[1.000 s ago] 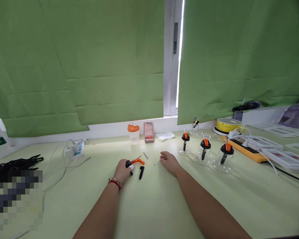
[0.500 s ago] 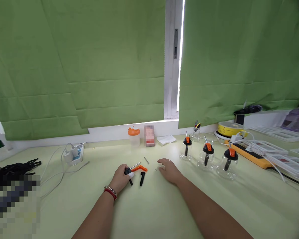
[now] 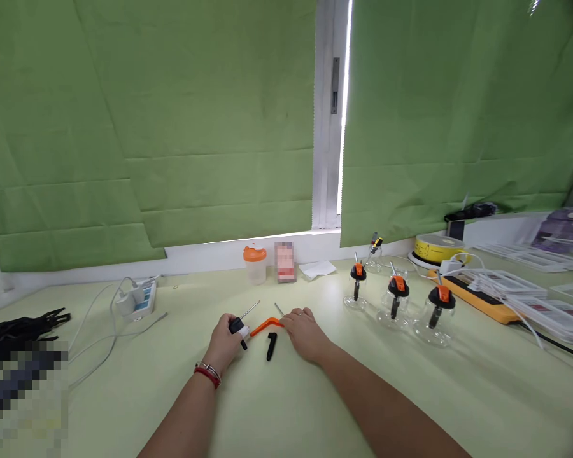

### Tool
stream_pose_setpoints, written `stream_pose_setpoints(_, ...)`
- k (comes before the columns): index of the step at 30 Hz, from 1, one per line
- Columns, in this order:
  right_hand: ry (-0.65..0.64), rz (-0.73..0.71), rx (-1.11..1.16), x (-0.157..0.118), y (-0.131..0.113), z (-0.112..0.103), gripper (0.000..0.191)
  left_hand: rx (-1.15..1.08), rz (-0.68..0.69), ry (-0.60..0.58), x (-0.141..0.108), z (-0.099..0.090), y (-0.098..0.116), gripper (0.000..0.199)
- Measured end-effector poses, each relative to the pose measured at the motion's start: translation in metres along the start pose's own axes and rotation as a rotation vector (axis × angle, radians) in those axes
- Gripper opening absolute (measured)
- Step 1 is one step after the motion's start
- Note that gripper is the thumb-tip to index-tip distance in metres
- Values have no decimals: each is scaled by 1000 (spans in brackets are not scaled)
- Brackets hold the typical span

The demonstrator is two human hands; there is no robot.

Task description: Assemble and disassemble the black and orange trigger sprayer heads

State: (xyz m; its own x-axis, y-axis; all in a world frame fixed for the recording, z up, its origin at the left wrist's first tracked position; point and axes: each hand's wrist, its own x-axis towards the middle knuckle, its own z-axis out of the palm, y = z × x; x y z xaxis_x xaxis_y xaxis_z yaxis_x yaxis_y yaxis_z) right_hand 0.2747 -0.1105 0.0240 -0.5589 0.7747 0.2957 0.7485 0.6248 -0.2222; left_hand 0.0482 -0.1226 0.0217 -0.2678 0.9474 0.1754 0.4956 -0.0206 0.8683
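Observation:
My left hand [image 3: 223, 340] is closed around a black cap [image 3: 236, 326] with a thin metal rod [image 3: 249, 310] pointing up and right and a dark stem below. My right hand [image 3: 306, 332] lies low on the table, fingers curled, their tips at the right end of an orange bent handle [image 3: 266, 323]. The fingers partly cover that end, so the exact grip is unclear. A loose metal pin [image 3: 278, 309] lies just beyond these fingertips. Between the hands, nearer to me, rests a short black hooked piece [image 3: 272, 346], touched by neither hand.
Three glass jars with black and orange tops [image 3: 398, 299] stand to the right, a smaller bottle [image 3: 374, 254] behind. An orange-lidded cup [image 3: 255, 264], a phone-like pink item [image 3: 285, 262] and paper [image 3: 318, 270] sit at the back. Power strips [image 3: 143, 302] and cables lie at both sides.
My right hand has moved left and toward me, to the orange handle's end, covering the spot where a tiny metal piece lay. My left hand has shifted slightly left, still holding the cap.

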Motion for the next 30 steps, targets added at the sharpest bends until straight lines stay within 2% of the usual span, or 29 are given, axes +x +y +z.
stream_pose_setpoints(11, 31, -19, 51, -4, 5, 2, 37, -131, -1, -2, -4, 1, 4, 32)
stream_pose_setpoints(21, 296, 80, 170, -4, 7, -7, 20, -477, -58, -69, -10, -2, 20, 41)
stream_pose_setpoints(25, 408, 152, 338, -8, 14, -19, 10, -573, -61, -163, -17, -2, 32, 45)
stream_pose_setpoints(30, 430, 232, 439, -14, 22, -32, 5, -674, -56, -377, -33, 2, 48, 44)
